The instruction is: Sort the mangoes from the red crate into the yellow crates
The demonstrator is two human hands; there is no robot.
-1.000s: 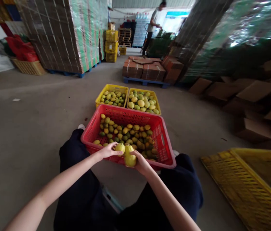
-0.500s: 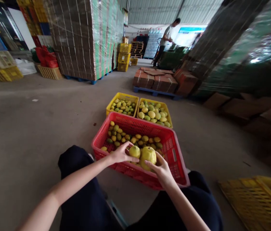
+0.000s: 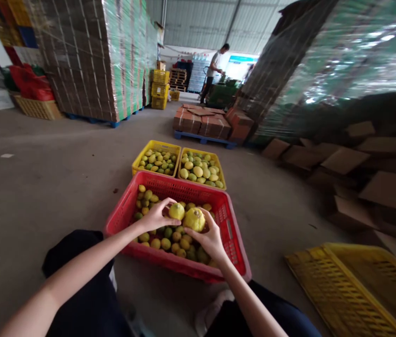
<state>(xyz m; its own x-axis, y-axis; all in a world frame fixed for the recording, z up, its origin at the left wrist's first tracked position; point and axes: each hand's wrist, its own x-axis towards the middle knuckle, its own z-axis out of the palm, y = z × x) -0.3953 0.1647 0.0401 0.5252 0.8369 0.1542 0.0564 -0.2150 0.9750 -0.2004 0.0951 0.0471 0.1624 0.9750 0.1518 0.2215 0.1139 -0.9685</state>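
Observation:
My left hand (image 3: 160, 216) grips a small round yellow lemon (image 3: 176, 211) between thumb and fingers. In my right hand (image 3: 211, 235) is a larger, bumpy yellow lemon (image 3: 194, 220), its stem end facing up. The two fruits are side by side, held above a red plastic crate (image 3: 236, 229). Inside that crate lie many yellow and green lemons (image 3: 165, 244); my hands and forearms hide some of them. Behind it stand two yellow crates, the left one (image 3: 134, 164) with smaller green-yellow fruit and the right one (image 3: 223, 175) with larger, mostly yellow fruit.
A yellow slatted crate (image 3: 338, 281) lies at the right. Loose cardboard boxes (image 3: 345, 159) are heaped beyond it. Flat cartons rest on a blue pallet (image 3: 203, 139) ahead. Tall wrapped stacks (image 3: 78, 56) rise on both sides. A person (image 3: 215, 65) stands at the back.
The view has shifted with my head. My right hand has turned its lemon from lengthwise to stem end up, and both lemons are now held further over the red crate.

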